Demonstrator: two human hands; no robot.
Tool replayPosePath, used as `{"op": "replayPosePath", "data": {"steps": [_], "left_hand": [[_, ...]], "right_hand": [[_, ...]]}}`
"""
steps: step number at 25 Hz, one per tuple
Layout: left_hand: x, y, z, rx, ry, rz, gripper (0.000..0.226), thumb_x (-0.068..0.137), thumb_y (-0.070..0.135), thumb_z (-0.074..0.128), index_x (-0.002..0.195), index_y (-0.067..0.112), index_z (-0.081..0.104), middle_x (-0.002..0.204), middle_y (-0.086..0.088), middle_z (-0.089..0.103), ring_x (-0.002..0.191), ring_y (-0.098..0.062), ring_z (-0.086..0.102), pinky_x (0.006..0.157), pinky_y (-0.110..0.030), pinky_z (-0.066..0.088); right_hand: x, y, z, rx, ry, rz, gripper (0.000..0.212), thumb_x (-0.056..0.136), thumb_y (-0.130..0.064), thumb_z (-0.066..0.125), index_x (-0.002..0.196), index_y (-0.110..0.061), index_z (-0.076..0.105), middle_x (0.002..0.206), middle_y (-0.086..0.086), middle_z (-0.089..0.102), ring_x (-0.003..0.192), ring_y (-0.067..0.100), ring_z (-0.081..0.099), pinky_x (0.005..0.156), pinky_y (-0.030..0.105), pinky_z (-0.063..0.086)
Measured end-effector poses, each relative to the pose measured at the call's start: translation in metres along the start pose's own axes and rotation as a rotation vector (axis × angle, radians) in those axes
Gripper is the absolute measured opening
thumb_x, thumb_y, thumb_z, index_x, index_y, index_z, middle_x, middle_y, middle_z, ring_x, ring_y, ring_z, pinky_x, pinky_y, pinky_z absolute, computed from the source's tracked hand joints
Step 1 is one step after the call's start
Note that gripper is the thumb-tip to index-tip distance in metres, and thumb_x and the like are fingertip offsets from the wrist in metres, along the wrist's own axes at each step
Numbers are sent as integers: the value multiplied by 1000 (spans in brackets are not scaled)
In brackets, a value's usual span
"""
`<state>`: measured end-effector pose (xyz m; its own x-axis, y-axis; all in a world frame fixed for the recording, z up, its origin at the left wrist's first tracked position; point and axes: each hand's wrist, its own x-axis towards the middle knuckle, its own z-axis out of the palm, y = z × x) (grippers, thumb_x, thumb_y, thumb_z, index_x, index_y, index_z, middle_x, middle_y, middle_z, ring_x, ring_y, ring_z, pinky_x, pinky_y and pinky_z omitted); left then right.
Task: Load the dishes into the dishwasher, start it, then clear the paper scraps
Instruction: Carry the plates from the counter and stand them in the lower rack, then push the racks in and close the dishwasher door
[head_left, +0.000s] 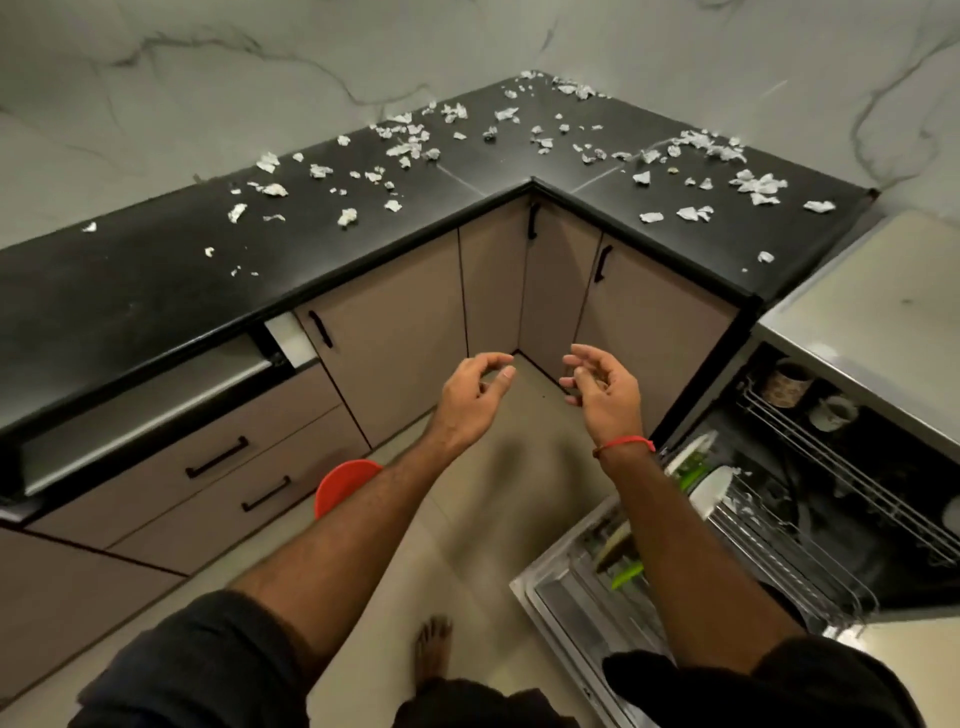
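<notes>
Our left hand (475, 391) and right hand (602, 384) hang loose and released, grasping nothing; paper scraps (410, 148) litter the table (130, 291) at twelve o'clock, the dishwasher (779, 519) gapes at four.

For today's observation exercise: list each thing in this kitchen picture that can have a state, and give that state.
Steel dishwasher door: open, lowered.
Wire dishwasher rack: pulled out, holding white plates.
Crumpled white paper scraps: scattered on the black countertop.
Beige cabinet doors: closed.
Left hand: empty, fingers loosely curled.
Right hand: empty, fingers loosely curled.
</notes>
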<state>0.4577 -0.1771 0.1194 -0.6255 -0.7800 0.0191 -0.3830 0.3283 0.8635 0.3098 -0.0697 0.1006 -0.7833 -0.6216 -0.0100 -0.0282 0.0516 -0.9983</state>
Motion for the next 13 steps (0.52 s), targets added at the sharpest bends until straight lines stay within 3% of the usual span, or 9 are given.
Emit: {"op": "replayPosePath", "data": {"steps": [5, 7, 10, 13], "left_hand": [[-63, 31, 90, -7, -98, -17, 27, 103, 29, 58, 126, 20, 66, 124, 4, 62, 99, -15, 64, 88, -22, 51], [-83, 32, 123, 5, -152, -24, 28, 102, 27, 58, 128, 19, 65, 125, 4, 62, 101, -12, 63, 93, -26, 52], [-103, 17, 167, 55, -252, -68, 30, 102, 27, 60, 130, 20, 64, 124, 3, 60, 96, -14, 63, 93, -29, 52], [-109, -6, 214, 119, -395, -81, 31, 101, 24, 60, 132, 19, 62, 124, -1, 55, 85, -10, 61, 87, -20, 48]], "right_hand": [[-46, 35, -109, 17, 26, 104, 31, 99, 2, 45, 114, -17, 63, 109, 7, 69, 77, 15, 63, 66, 28, 51], [-60, 59, -141, 6, 71, 155, 31, 98, 3, 45, 112, -18, 64, 107, 8, 69, 75, 16, 63, 66, 30, 52], [-79, 96, -174, -2, 161, 238, 31, 96, 7, 45, 110, -13, 64, 103, 11, 68, 73, 18, 62, 68, 30, 52], [-108, 141, -205, 24, 274, 423, 28, 95, 9, 44, 114, -4, 62, 98, 10, 66, 69, 18, 58, 61, 25, 49]]}}
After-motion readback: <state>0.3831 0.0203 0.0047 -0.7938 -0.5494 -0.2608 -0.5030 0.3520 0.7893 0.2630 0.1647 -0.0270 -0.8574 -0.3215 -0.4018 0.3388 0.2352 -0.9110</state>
